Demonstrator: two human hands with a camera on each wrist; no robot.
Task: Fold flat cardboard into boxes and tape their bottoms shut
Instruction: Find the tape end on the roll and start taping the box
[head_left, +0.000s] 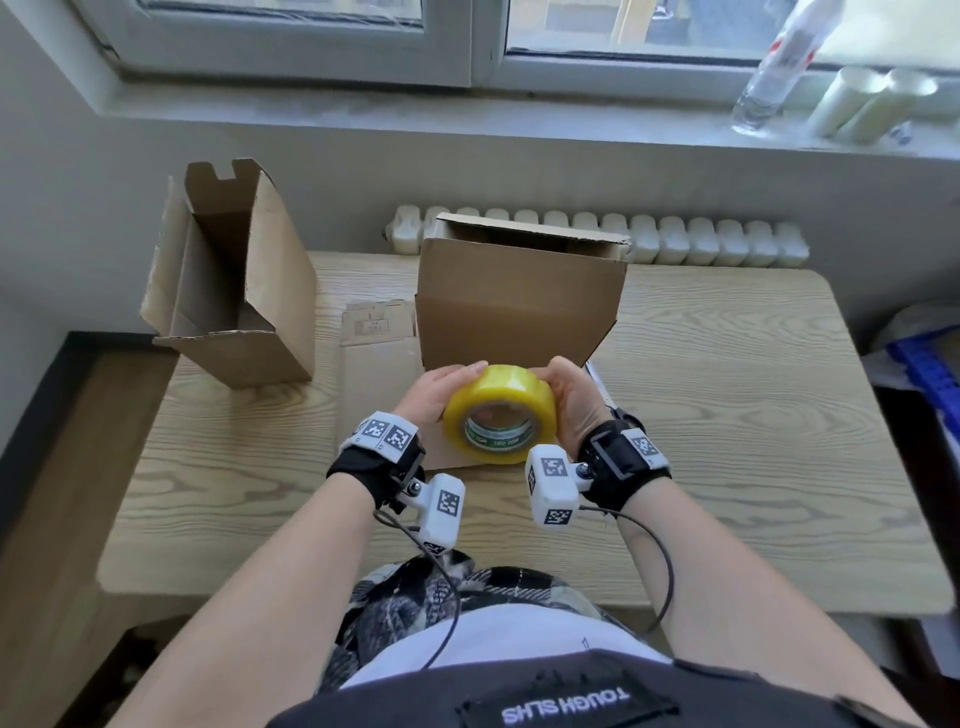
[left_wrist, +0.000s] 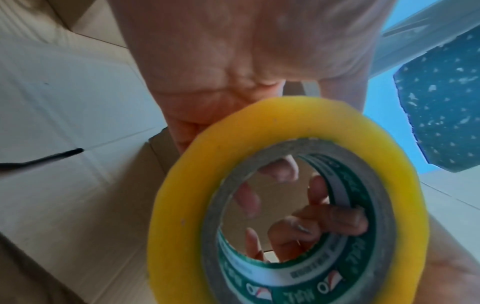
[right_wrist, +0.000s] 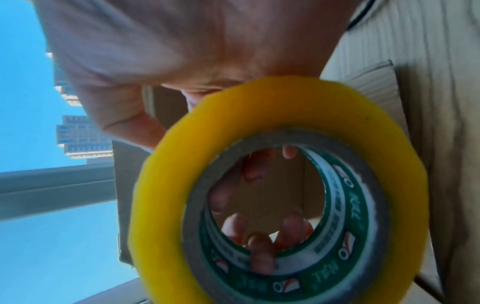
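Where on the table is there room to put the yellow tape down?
Bare wood lies right of the middle box toward the table edge, and along the near edge. Between the tall box and flat cardboard is less room. The middle is crowded.

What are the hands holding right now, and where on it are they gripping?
Both hands hold the yellow tape roll. The left hand wraps its left outer rim, the right hand its right outer rim, and fingertips curl over the far edge into the core.

Before me stood the wooden table (head_left: 727, 415), a white radiator (head_left: 701, 241) behind it. On the windowsill (head_left: 415, 111) leaned a clear plastic bottle (head_left: 774, 73) beside two pale rolls (head_left: 862, 101).
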